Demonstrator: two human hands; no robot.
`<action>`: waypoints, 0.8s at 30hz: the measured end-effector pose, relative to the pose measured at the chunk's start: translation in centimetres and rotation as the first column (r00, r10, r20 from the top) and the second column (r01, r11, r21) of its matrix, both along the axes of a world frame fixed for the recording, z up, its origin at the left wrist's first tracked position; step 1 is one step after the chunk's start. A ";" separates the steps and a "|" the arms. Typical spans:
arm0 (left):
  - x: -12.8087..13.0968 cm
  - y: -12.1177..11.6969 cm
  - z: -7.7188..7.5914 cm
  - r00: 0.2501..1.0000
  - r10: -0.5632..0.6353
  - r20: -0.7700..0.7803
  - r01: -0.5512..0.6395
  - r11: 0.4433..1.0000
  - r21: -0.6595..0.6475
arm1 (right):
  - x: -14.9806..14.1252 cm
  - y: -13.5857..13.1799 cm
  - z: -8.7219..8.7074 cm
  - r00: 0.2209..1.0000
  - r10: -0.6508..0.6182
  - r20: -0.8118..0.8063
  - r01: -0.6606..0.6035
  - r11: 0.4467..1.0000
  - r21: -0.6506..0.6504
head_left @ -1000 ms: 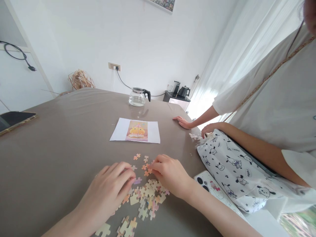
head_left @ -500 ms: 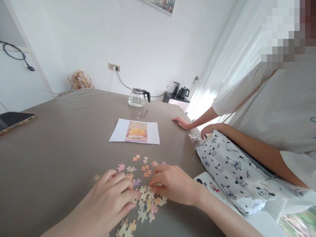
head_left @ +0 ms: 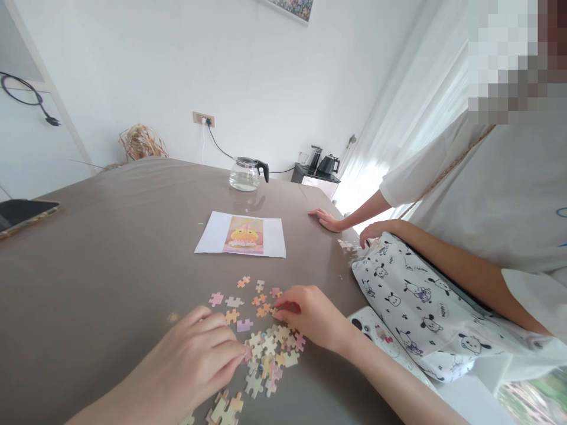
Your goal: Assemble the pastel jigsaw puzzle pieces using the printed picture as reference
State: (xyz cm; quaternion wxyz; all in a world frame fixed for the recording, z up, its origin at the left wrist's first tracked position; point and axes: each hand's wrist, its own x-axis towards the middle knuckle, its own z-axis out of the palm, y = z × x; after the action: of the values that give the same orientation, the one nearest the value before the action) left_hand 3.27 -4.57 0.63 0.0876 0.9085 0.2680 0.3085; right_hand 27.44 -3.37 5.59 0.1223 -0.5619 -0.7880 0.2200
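A loose heap of pastel jigsaw puzzle pieces [head_left: 268,345] lies on the brown table. My left hand [head_left: 201,354] rests at the heap's left edge, fingers curled and pressed together. Its fingertips are beside a pink puzzle piece [head_left: 247,354]; whether they grip anything is hidden. My right hand [head_left: 312,316] is at the heap's upper right, thumb and forefinger pinching a small pale puzzle piece [head_left: 275,313]. Beyond the hands are scattered single pieces, among them a lilac one [head_left: 244,325] and a pink one [head_left: 216,298]. Farther back lies a paper sheet with a printed yellow cartoon picture [head_left: 243,236].
A glass kettle [head_left: 245,174] stands at the back. On the right, another person's hand [head_left: 325,220] leans on the table near a white cartoon-print bag [head_left: 411,307] and a phone [head_left: 376,336]. A dark tablet-like object [head_left: 24,213] lies at the far left.
My right hand has lifted and drawn back up and right, uncovering more of the heap. My left hand has shifted only slightly.
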 end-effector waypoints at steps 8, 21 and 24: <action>-0.5 0.3 0.4 0.977 0.077 -0.196 -0.139 0.937 -0.320 | 0.2 -0.6 1.6 0.995 0.053 0.082 -0.054 0.998 0.015; -0.4 -0.3 1.5 0.964 0.015 -0.267 -0.127 0.903 -0.410 | 0.5 -2.3 1.6 0.935 0.220 0.277 -0.233 0.972 0.013; -0.5 -0.2 1.3 0.956 0.007 -0.292 -0.120 0.920 -0.372 | 0.5 -2.5 1.8 0.933 0.218 0.285 -0.237 0.971 0.034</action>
State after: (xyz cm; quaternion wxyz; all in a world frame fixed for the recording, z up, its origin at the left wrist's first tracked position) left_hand 2.81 -4.81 1.92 0.2151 0.8989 0.3628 0.1184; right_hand 27.90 -5.82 7.41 0.0026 -0.4879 -0.8640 0.1245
